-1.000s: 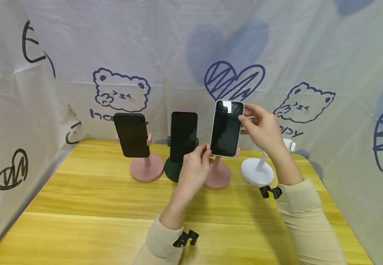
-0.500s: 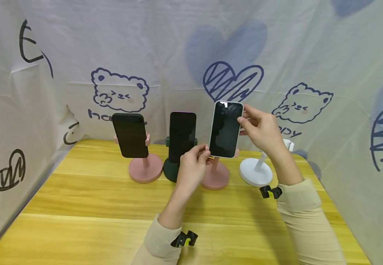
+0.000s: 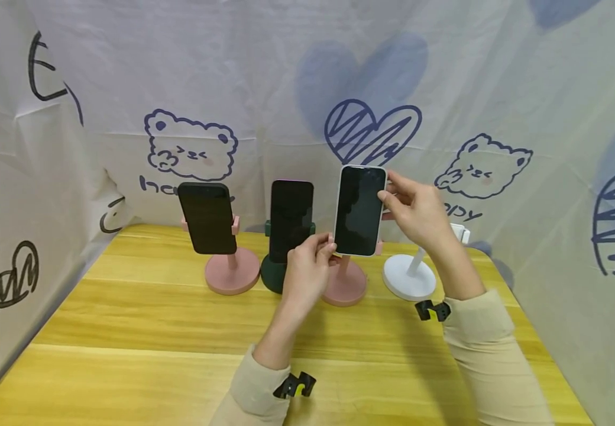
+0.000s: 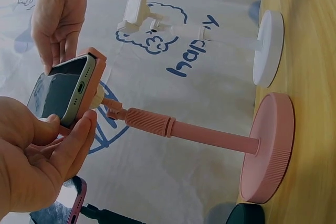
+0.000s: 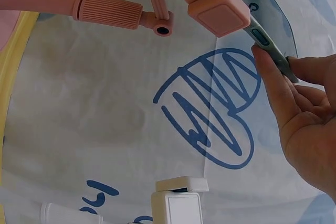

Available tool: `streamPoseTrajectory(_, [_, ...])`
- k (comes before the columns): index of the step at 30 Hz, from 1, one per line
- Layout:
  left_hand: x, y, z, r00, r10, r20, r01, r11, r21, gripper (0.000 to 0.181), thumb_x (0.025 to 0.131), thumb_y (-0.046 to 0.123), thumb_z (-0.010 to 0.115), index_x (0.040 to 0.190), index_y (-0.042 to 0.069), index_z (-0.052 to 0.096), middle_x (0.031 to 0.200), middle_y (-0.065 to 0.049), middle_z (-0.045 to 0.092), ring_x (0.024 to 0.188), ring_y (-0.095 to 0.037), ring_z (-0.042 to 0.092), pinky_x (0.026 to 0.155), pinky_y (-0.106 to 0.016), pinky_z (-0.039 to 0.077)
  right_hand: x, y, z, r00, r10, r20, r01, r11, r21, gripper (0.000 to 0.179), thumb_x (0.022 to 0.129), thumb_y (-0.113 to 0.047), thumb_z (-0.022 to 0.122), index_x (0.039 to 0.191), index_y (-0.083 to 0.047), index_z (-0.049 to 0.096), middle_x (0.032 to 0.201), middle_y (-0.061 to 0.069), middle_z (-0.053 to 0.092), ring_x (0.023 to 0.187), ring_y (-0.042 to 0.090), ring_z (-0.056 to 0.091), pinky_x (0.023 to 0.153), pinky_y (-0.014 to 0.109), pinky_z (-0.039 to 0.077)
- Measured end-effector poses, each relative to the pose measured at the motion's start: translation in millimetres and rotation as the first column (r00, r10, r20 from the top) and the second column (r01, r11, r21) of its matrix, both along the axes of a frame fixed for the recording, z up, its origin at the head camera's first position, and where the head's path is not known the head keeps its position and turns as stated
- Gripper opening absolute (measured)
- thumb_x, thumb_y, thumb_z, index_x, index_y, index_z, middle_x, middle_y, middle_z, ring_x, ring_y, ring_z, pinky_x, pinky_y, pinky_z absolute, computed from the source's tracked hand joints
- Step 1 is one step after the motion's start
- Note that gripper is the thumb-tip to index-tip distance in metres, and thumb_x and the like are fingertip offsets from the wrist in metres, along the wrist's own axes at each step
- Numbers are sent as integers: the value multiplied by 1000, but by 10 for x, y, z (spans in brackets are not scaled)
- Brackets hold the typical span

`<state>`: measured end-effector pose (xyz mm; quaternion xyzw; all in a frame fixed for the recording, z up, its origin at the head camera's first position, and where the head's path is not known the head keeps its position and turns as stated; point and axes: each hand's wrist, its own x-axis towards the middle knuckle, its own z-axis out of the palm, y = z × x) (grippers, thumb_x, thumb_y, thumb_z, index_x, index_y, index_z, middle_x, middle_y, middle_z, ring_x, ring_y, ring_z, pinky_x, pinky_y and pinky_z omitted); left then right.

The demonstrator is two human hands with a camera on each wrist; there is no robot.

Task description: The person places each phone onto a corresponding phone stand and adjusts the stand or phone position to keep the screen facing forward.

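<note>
In the head view my right hand point(image 3: 419, 210) pinches the upper right edge of a smartphone point(image 3: 359, 210) with a pale case and dark screen. The phone stands nearly upright in the clamp of a pink phone stand point(image 3: 343, 284). My left hand point(image 3: 307, 269) pinches the clamp at the phone's lower left side. The left wrist view shows the left thumb point(image 4: 50, 124) at the front of the clamp and fingers behind it. From the right wrist, the pink clamp point(image 5: 220, 11) lies around the phone's edge, with the right thumb and fingertips on its far end.
Left of the hands, a dark phone point(image 3: 209, 219) sits in another pink stand point(image 3: 233, 272). Beside it, a second dark phone point(image 3: 290, 219) sits in a dark green stand point(image 3: 272, 275), partly hidden by the left hand. A white stand point(image 3: 410, 278) without a phone is at right. Patterned cloth hangs behind the wooden table point(image 3: 180, 331).
The held phone has come slightly lower and its tilt has shifted; the bright reflection on its screen is gone. Both hands keep their hold. The head view has drifted a little.
</note>
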<state>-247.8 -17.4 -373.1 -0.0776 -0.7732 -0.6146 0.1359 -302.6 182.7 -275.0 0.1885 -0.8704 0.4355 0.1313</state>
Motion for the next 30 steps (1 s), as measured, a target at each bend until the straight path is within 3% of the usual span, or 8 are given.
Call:
streamPoseTrajectory(8, [0,-7,1,1000,-2,-14,2,1000,-7,31,106,9,59,132,-6,65,118,-18,74,91,-24,77,82,-31,63,-8,8,-38,999,4,-35,-4,1000,13,53,104,-8,63,154,2,46,113,23,68,99,37,74,75,31,63])
streamPoseTrajectory(15, [-5,-6,4,1000,-1,0,1,1000,-7,30,106,9,58,132,-4,65,116,-17,74,91,-24,77,82,-31,63,-1,7,-54,998,9,-59,-8,1000,13,53,104,-8,64,152,3,48,111,23,69,96,38,75,71,21,61])
streamPoseTrajectory(30, [1,-2,3,1000,8,-13,-8,1000,-18,31,106,10,58,132,-5,65,117,-18,74,91,-24,77,82,-32,63,36,15,-101,998,5,-68,-5,1000,-3,51,103,-7,65,151,4,50,108,24,70,92,39,75,70,25,62])
